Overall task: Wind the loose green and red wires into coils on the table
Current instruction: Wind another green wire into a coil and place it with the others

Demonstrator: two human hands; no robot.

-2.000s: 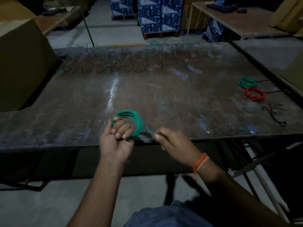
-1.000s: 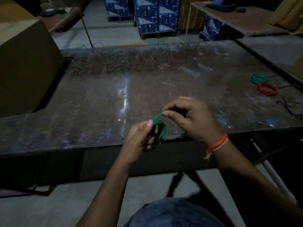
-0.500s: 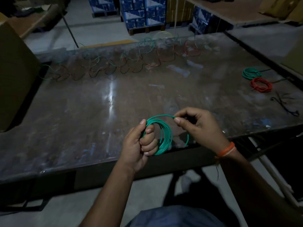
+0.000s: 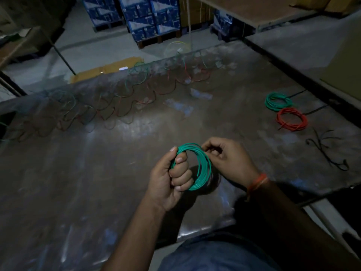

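A green wire coil [image 4: 204, 167] is held above the dark table [image 4: 97, 173], near its front edge. My left hand [image 4: 172, 177] grips the coil's left side, with the fingers curled through the loop. My right hand [image 4: 228, 159] pinches the coil's upper right strands between thumb and fingertips. Loose green and red wires [image 4: 125, 98] lie tangled in a long row along the table's far edge. A finished green coil [image 4: 278, 101] and a finished red coil [image 4: 292, 119] lie flat at the right side.
Short black ties [image 4: 328, 151] lie on the table right of my hands. Blue stacked boxes [image 4: 148, 18] stand on the floor beyond the table. Another table [image 4: 312, 44] adjoins on the right. A flat cardboard sheet [image 4: 105, 71] lies on the floor behind.
The wire's free end has been wound in. My hands and the coil now sit further over the table, with my right hand closed in on the coil's top right.
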